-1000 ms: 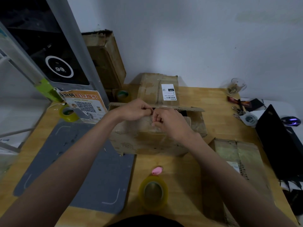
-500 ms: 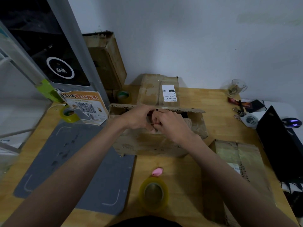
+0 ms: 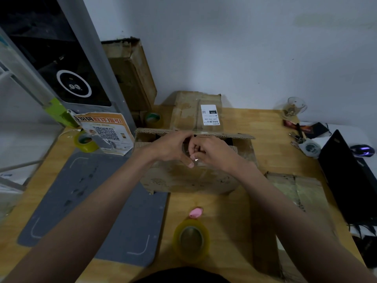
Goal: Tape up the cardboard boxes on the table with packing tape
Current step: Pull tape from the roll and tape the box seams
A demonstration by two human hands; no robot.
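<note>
Yellowish tape roll nearest on table, pink cutter just beyond. Open cardboard box mid-table; left hand and right hand together above it, fingers curled, pinching clear tape strip. Labelled box behind.

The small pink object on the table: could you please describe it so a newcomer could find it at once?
Start at the wooden table and find the open cardboard box in the middle, where both hands work. On the bare wood just nearer the person lies the small pink object, right behind the yellowish tape roll. It is the only pink thing there.
</note>
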